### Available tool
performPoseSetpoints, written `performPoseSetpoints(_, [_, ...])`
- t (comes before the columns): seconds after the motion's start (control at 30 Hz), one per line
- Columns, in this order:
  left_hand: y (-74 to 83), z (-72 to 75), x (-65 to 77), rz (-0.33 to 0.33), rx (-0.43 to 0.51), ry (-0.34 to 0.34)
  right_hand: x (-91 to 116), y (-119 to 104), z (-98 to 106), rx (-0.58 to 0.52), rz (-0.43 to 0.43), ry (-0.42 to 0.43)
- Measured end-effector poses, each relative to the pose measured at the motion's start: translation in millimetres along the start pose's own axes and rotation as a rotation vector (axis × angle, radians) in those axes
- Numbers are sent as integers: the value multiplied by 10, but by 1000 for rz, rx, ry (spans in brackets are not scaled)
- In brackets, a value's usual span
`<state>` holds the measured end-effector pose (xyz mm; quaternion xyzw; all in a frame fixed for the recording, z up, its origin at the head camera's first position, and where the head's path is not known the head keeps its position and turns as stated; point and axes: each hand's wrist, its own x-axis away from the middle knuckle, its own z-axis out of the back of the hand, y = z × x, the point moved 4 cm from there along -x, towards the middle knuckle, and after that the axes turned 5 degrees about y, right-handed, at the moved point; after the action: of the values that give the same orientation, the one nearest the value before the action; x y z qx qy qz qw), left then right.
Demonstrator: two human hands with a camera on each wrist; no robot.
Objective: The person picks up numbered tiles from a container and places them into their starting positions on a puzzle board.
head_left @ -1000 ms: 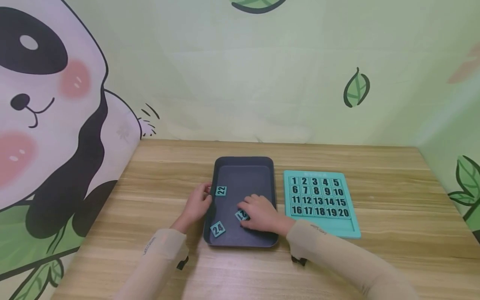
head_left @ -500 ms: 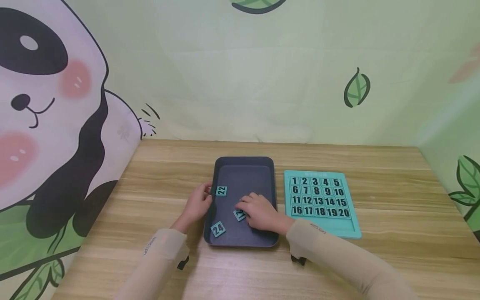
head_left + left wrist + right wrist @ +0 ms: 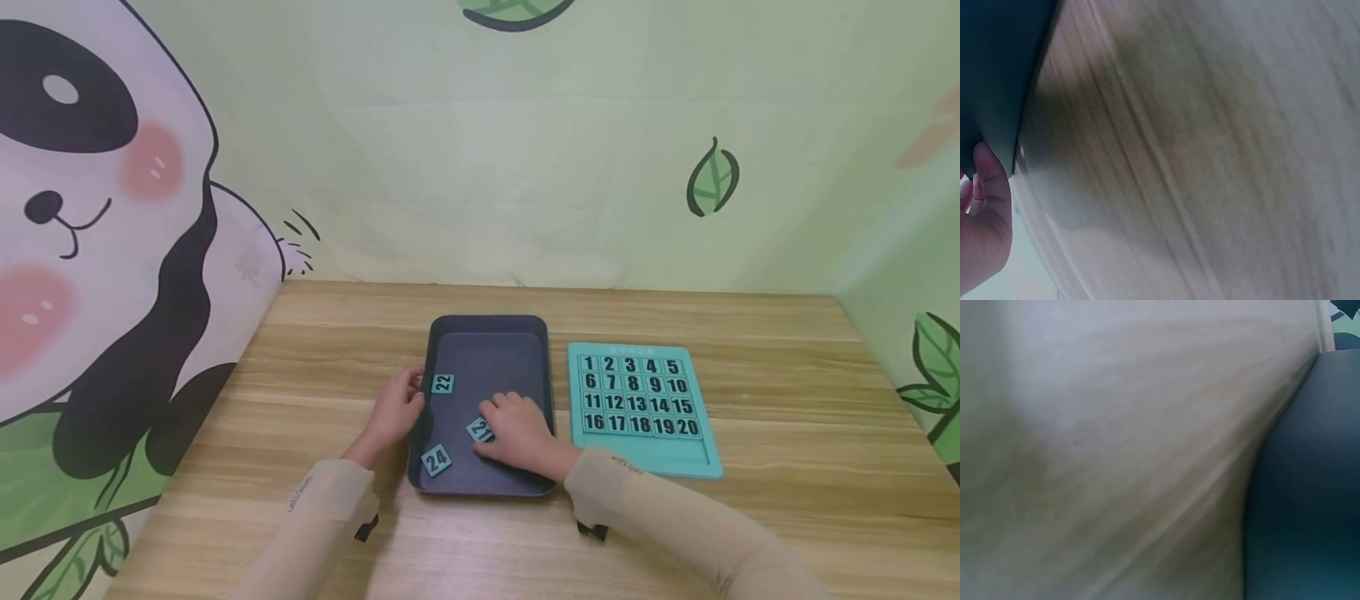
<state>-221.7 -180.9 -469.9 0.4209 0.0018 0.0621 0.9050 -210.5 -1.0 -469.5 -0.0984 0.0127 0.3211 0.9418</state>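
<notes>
In the head view my left hand (image 3: 392, 410) is at the left rim of a dark blue tray (image 3: 491, 354). The left wrist view shows its thumb (image 3: 992, 181) against the tray's outer wall, fingers bent at the edge. My right hand (image 3: 521, 433) reaches into the tray over a turquoise number tile marked 21 (image 3: 478, 429). Thumb and index finger lie spread on either side of this tile, and the hand covers its right part. Tile 22 (image 3: 442, 383) lies sideways by the left wall; tile 24 (image 3: 436, 459) lies tilted near the front left corner.
Right of the tray lies a turquoise number board (image 3: 645, 458) with rows of tiles from 1 to 20 and a bare bottom row. Both rest on a wooden table (image 3: 787, 400). A printed panda-and-leaf backdrop (image 3: 480, 167) stands behind.
Tile 21 has slid slightly left and turned a little under my right fingers. The right thumb, hidden half a second ago, shows again. My left hand has kept its place.
</notes>
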Motion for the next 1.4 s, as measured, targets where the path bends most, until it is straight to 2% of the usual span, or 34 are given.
performPoseSetpoints(0.43, [6, 2, 8, -1, 9, -1, 27, 23, 56, -85, 41, -55])
performPoseSetpoints(0.77, [-22, -9, -10, 5, 8, -4, 137, 155, 298, -155, 70, 8])
performPoseSetpoints(0.93, [-20, -9, -8, -5, 5, 0, 252, 275, 486, -187, 82, 44])
performPoseSetpoints(1.13, [-30, -11, -1, 9, -1, -8, 407, 476, 657, -230, 48, 45])
performPoseSetpoints(1.4, [-31, -15, -11, 8, 2, -9, 628, 856, 680, -276, -41, 32])
